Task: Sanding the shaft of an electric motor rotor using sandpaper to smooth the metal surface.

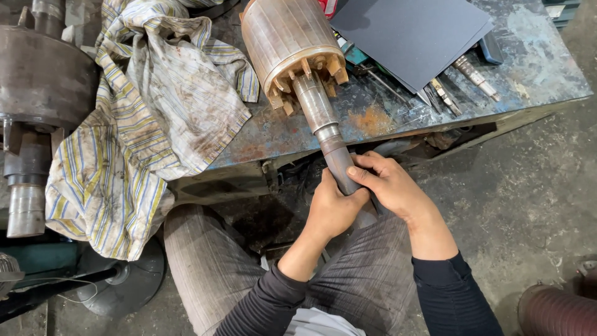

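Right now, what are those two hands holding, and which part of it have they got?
Both the left hand and right hand grip a motor rotor by the outer end of its steel shaft; the drum end rests on the workbench.

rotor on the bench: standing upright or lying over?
Lying over. The rotor body rests on its side on the workbench, shaft sticking out past the edge, where left hand and right hand wrap it.

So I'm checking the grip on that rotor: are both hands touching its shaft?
Touching. The head view shows the left hand wrapped around the shaft and the right hand with its fingers pressed on it.
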